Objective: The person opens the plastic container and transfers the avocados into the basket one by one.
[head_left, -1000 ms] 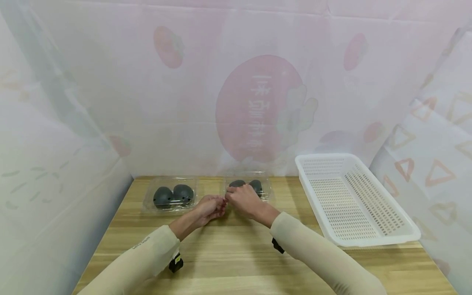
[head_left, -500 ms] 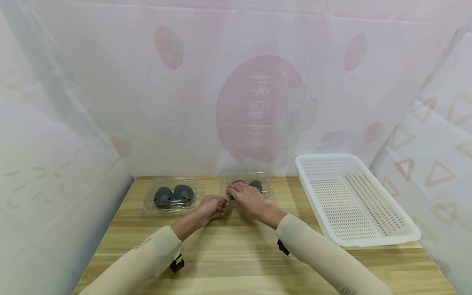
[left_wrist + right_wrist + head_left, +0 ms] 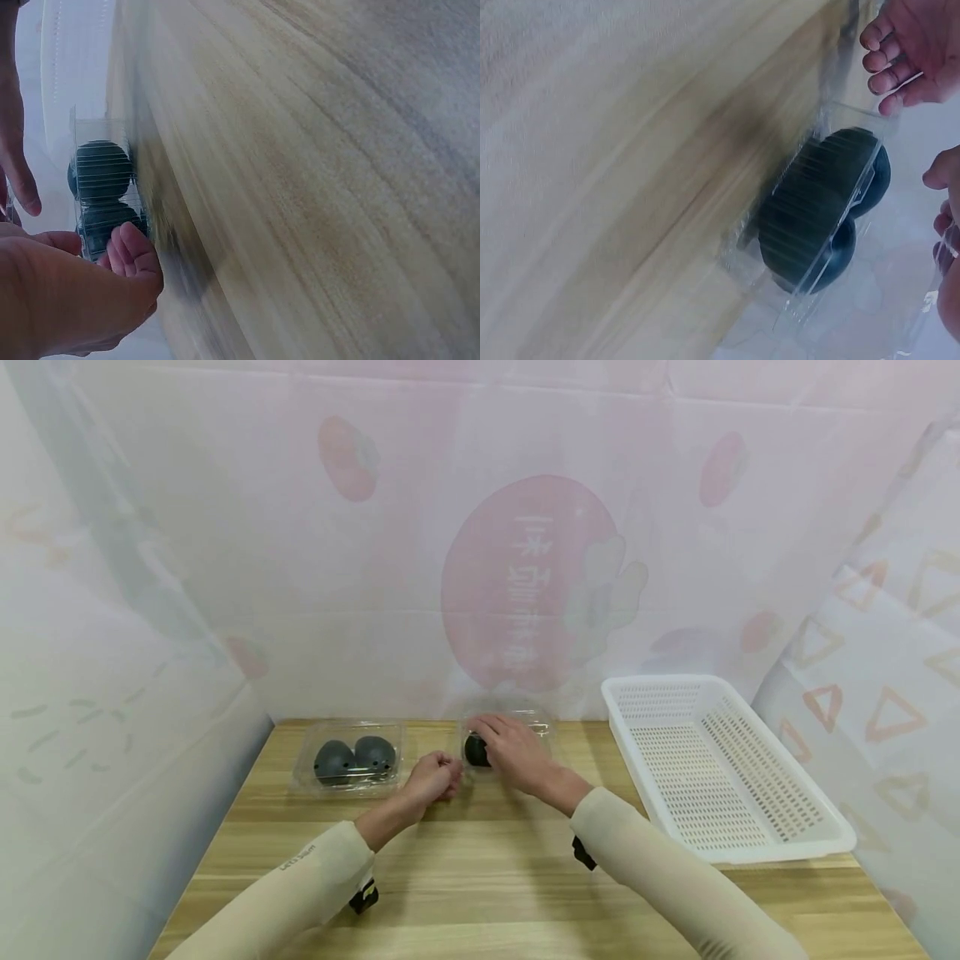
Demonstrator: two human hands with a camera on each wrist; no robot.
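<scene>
My right hand [image 3: 513, 752] is over the right-hand clear plastic box [image 3: 544, 728], fingers bent and pointing left. In the right wrist view two smooth, dark green, egg-shaped things [image 3: 802, 232] sit side by side in this box and stand above its rim; clear plastic like a raised lid [image 3: 900, 330] lies beyond them. A gap shows between my right thumb and fingers, and most of that hand is cut off there. My left hand [image 3: 431, 779] is at the box's near left corner, fingers loosely curled and apart from the thumb; whether it touches the plastic is unclear.
Another clear plastic box [image 3: 300, 768] with two similar dark things [image 3: 333, 762] stands at the left. A white perforated basket [image 3: 723, 793] is on the right of the wooden table [image 3: 480, 877]. Printed cloth [image 3: 375, 568] hangs close behind and at both sides.
My right hand has moved away from the left hand and up over the right-hand box, covering its right side. The box's back plastic looks higher. My left hand has barely shifted.
</scene>
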